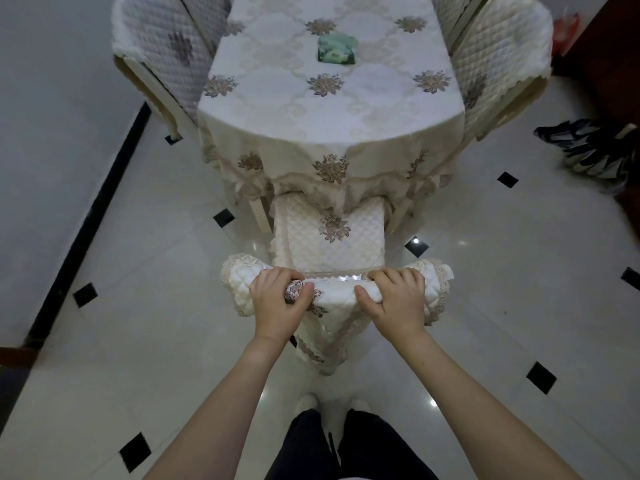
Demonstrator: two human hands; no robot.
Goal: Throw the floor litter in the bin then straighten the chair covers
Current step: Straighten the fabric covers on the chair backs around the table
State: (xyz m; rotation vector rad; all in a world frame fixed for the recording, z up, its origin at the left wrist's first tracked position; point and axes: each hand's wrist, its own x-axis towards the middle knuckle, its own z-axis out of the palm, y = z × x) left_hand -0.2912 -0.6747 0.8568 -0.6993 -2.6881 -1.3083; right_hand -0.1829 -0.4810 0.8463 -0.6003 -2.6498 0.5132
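Single head-worn wide-angle view, aimed forward and steeply down. Left grip [278,303] and right grip [398,301] seen close, centre frame; tabletop [332,98] seen beyond grips; floor [138,271] seen below.

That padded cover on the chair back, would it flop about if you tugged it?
Probably floppy: the chair cover bunches under both hands and a corner hangs loose below. Its quilted padding suggests some body, so it likely drapes rather than crumples. Likely light.
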